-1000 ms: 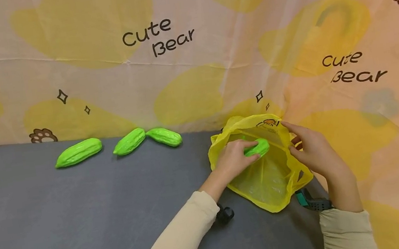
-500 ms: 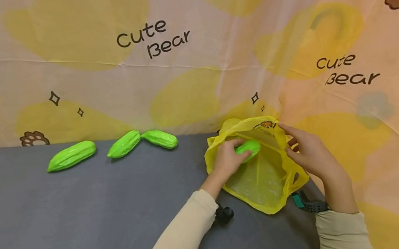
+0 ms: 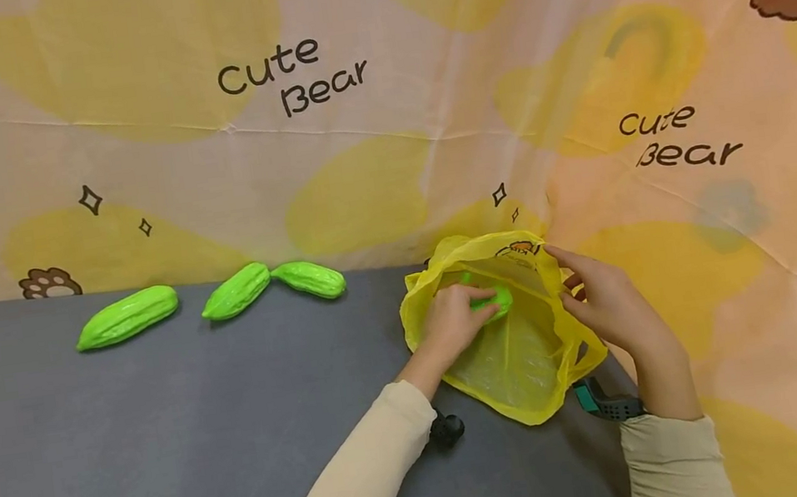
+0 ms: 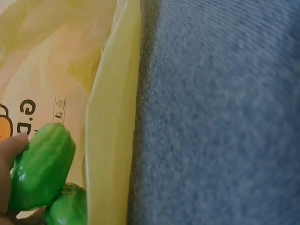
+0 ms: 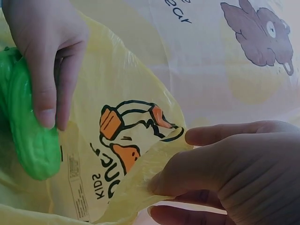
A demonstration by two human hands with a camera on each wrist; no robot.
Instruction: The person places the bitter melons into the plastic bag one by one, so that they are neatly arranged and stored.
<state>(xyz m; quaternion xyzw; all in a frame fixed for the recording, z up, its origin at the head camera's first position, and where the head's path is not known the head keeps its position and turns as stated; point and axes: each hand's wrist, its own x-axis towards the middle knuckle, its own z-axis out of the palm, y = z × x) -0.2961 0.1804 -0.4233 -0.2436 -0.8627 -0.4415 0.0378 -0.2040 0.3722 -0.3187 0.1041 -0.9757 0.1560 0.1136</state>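
Observation:
In the head view my left hand [image 3: 449, 317] reaches into the mouth of a yellow plastic bag [image 3: 515, 388]. Its thumb and fingers grip a light green, ridged bitter melon [image 3: 500, 302]. The left wrist view shows that held bitter melon [image 4: 44, 168] against the bag's printed inner wall, with a second bitter melon [image 4: 70, 208] beside it, partly cut off by the bag's edge. My right hand [image 3: 609, 300] pinches the bag's right rim and keeps the mouth spread; the pinched fold shows beside the right hand [image 5: 229, 168] in the right wrist view.
Three more green bitter melons lie along the back of the grey table [image 3: 203, 425]: one at left [image 3: 128, 316], one in the middle [image 3: 236, 292], one to its right [image 3: 309, 280]. A printed cloth [image 3: 356, 153] hangs behind and on the right.
My left hand has moved slightly left and deeper inside the bag with the bitter melon. The right hand stays at the rim. The head view has shifted a little to the right.

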